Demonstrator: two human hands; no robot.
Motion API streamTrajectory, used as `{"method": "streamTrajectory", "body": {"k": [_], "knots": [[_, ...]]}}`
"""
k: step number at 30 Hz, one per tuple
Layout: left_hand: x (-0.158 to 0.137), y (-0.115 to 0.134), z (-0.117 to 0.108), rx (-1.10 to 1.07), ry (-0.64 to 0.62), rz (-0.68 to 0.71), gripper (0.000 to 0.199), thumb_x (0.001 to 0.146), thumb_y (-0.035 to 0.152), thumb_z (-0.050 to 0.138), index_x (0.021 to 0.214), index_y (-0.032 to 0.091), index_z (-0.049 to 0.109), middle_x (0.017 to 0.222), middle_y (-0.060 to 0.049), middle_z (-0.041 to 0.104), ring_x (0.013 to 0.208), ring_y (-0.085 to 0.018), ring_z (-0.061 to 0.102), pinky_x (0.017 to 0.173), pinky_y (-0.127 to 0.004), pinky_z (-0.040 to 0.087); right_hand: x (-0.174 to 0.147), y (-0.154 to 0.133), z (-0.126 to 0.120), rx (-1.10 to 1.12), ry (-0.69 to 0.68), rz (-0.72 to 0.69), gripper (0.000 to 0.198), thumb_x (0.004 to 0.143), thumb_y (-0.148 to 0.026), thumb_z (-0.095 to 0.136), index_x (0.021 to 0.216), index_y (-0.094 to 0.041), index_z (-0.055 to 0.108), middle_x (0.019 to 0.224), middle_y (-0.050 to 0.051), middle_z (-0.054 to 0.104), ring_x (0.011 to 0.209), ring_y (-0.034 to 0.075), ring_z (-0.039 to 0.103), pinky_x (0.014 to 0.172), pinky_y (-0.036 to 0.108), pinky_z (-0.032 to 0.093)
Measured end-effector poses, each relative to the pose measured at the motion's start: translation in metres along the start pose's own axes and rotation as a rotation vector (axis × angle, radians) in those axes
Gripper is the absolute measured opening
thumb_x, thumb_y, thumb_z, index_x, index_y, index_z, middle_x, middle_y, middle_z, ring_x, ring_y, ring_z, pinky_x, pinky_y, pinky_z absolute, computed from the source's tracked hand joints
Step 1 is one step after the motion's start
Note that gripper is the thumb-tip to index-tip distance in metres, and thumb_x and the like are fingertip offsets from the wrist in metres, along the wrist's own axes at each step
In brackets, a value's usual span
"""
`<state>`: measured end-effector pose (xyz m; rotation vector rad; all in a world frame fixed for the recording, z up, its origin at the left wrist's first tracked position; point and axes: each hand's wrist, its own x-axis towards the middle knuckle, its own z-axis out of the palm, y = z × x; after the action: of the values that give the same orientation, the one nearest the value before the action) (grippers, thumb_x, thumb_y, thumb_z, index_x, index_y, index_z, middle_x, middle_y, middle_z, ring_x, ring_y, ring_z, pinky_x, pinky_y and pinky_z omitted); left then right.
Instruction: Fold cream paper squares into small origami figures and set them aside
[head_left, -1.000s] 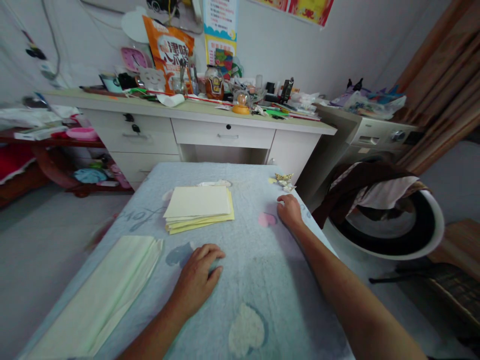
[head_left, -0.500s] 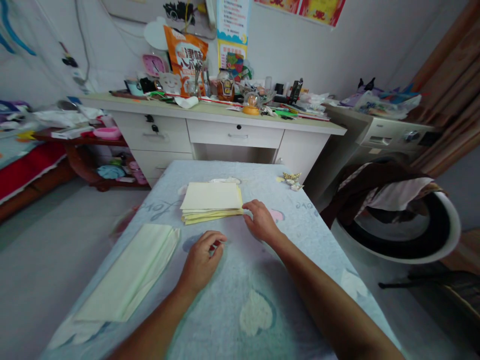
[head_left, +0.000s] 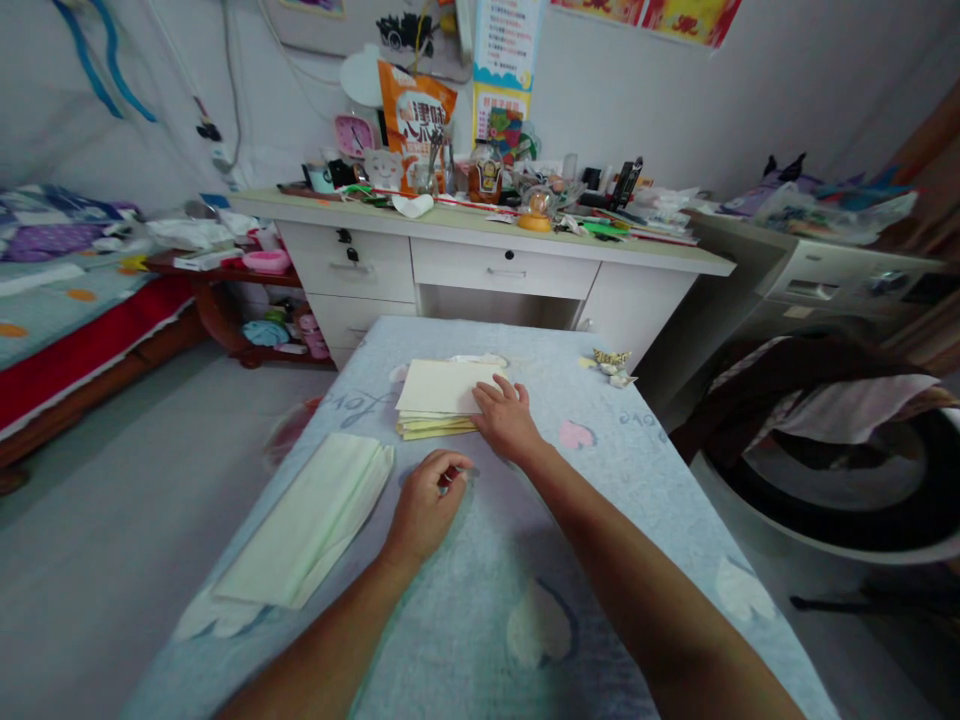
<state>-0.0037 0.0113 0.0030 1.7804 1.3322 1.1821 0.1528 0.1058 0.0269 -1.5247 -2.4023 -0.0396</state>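
Observation:
A stack of pale yellow paper sheets [head_left: 439, 385] lies toward the far half of the cloth-covered table [head_left: 480, 620]. My right hand [head_left: 506, 415] rests on the stack's right near corner, palm down, with its fingers spread over the top sheet. Closer to me, my left hand [head_left: 431, 500] hovers by the table middle, thumb and fingers curled together. Something small and see-through seems to show at its fingertips, too faint to name. Left of that hand is a folded pile of pale greenish paper [head_left: 307, 520], lying slantwise.
Crumpled wrappers [head_left: 613, 365] sit near the table's far right corner. Beyond stands a white desk [head_left: 502, 270] crowded with a jar, a snack bag and a clock. On the right, a front-loading washing machine [head_left: 817, 290] has its door open with laundry hanging out.
My right hand has moved from beside the stack's right edge onto its top sheet. The left hand keeps its curled shape. The whole view has shifted toward the left.

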Motion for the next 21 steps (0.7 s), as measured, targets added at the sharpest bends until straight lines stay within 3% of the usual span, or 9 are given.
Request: {"method": "streamTrajectory", "body": {"k": [7, 12, 21], "knots": [[0.000, 0.000, -0.001, -0.005, 0.002, -0.006, 0.016, 0.081, 0.016, 0.050, 0.088, 0.019, 0.064, 0.085, -0.001, 0.064, 0.075, -0.013, 0.059, 0.069, -0.024, 0.046, 0.001, 0.004, 0.006, 0.005, -0.007, 0.043, 0.039, 0.090, -0.028, 0.053, 0.129, -0.022, 0.052, 0.140, 0.007, 0.051, 0.134, 0.029, 0.032, 0.107, 0.053, 0.019], [0.001, 0.000, 0.000, -0.014, -0.011, -0.016, 0.016, 0.080, 0.017, 0.050, 0.087, 0.019, 0.064, 0.083, -0.001, 0.063, 0.072, -0.012, 0.058, 0.067, -0.024, 0.046, 0.002, 0.016, 0.008, 0.118, 0.031, 0.066, 0.036, 0.086, -0.024, 0.058, 0.122, -0.023, 0.058, 0.132, 0.008, 0.057, 0.126, 0.028, 0.041, 0.103, 0.047, 0.028], [0.001, -0.001, -0.001, 0.026, -0.007, -0.017, 0.018, 0.080, 0.015, 0.049, 0.089, 0.019, 0.064, 0.086, -0.001, 0.063, 0.075, -0.013, 0.059, 0.070, -0.025, 0.047, -0.011, 0.034, 0.018, 0.261, 0.265, 0.195, 0.032, 0.088, -0.021, 0.051, 0.118, -0.015, 0.059, 0.118, 0.013, 0.062, 0.111, 0.025, 0.052, 0.096, 0.040, 0.040]]}}
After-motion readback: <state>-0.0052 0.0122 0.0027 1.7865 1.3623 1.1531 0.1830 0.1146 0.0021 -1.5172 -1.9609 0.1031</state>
